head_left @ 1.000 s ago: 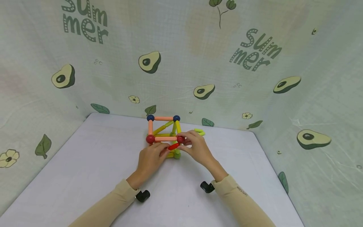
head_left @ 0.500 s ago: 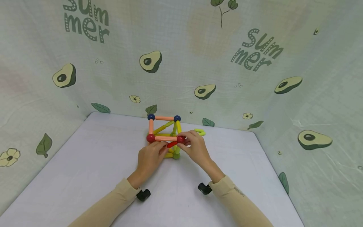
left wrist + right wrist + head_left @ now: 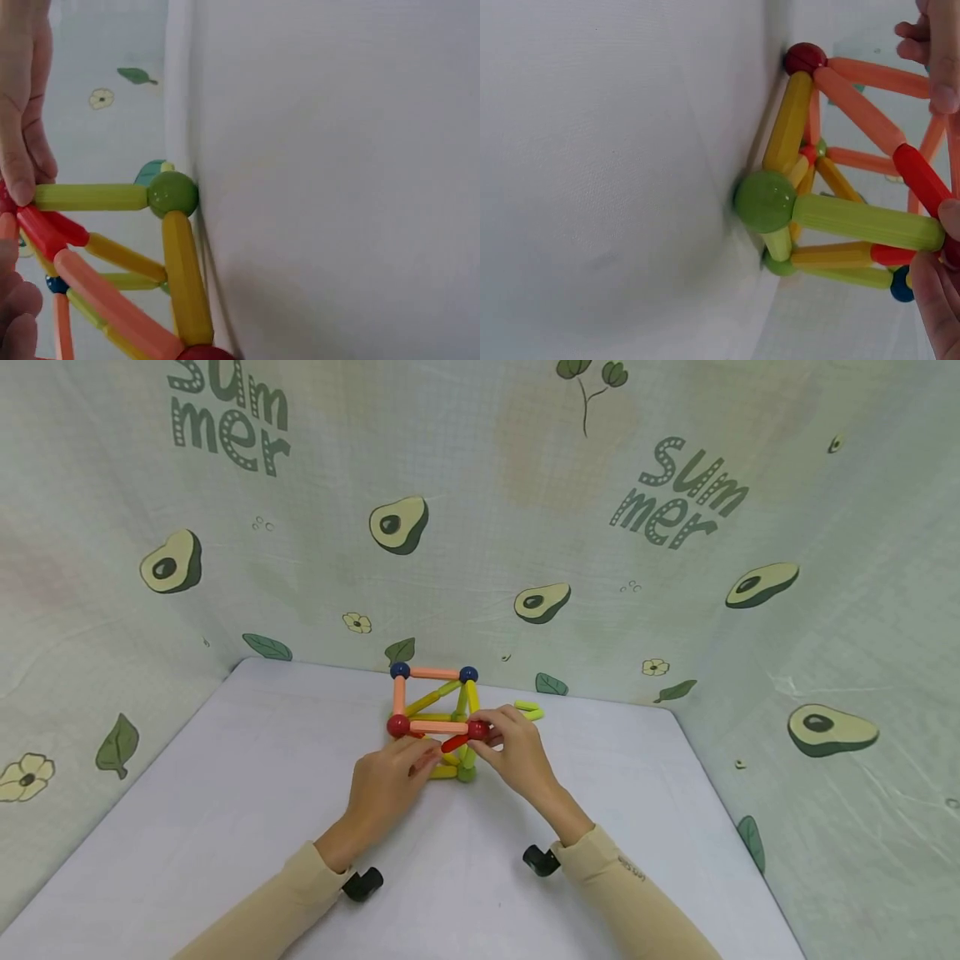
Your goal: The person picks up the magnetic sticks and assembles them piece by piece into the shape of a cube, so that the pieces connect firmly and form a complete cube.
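Note:
A cube-like frame of magnetic sticks and balls stands on the table, its top made of salmon sticks point(image 3: 438, 727). My right hand point(image 3: 519, 756) pinches the red ball point(image 3: 477, 729) at the near right top corner. From that ball a red stick point(image 3: 921, 178) slants down and meets a salmon stick point(image 3: 861, 111), forming a diagonal across the near side. My left hand point(image 3: 384, 787) is beside the near left part of the frame, fingers bent, with nothing visible in its grasp. A green ball point(image 3: 173, 195) sits at the bottom near right corner.
Two loose lime sticks point(image 3: 529, 709) lie on the table point(image 3: 600, 793) behind the right hand. Blue balls point(image 3: 401, 670) top the frame's far corners. A printed cloth point(image 3: 465, 468) hangs behind and at both sides.
My left hand has drawn back slightly to the left, away from the red stick. The right hand stays at the red ball, and the frame has barely moved.

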Demonstrator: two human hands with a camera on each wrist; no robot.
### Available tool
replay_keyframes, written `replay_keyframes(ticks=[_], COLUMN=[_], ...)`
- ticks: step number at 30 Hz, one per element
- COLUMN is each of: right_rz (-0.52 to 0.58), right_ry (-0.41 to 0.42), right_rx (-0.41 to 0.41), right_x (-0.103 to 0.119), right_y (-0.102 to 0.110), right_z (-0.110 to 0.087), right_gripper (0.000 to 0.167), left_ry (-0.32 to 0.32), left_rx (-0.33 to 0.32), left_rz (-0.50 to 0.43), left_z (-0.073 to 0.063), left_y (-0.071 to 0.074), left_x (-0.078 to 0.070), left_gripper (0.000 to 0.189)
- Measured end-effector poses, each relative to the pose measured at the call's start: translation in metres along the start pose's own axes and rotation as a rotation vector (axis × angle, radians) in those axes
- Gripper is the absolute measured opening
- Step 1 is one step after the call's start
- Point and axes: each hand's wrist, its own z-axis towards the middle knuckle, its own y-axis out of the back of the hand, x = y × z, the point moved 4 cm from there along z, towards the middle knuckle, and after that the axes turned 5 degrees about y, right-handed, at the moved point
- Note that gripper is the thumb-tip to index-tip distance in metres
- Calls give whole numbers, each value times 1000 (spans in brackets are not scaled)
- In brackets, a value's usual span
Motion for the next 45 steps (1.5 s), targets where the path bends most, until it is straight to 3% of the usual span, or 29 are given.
replay_keyframes(ticks=[3, 6, 11, 16, 21, 26, 30, 36, 45], right_rz=[3, 11, 12, 13, 26, 59, 36, -82, -192], right_ry=[1, 1, -2, -4, 11, 43, 19, -72, -272], right_rx=[6, 8, 16, 31, 43, 140, 204, 142, 231], right_x=[0, 0, -1, 1, 3, -4, -24, -71, -142], right_y=[0, 1, 2, 3, 10, 25, 41, 61, 42], right_z=[1, 1, -1, -2, -8, -18, -22, -19, 5], right_gripper=[37, 37, 37, 38, 38, 45, 53, 42, 34], left_ry=[-52, -49, 5, 22, -11, -63, -119, -186, -221], left_rx=[-74, -106, 17, 101, 120, 160, 188, 220, 241], left_rz=[1, -4, -84, -152, -220, -267, -261, -266, -338], left_z=[6, 17, 29, 29, 25, 20, 14, 8, 7], left_y=[18, 32, 36, 32, 33, 36, 37, 35, 34], left_x=[3, 13, 33, 43, 42, 33, 27, 19, 16], left_gripper=[35, 37, 32, 27, 27, 29, 33, 42, 40])
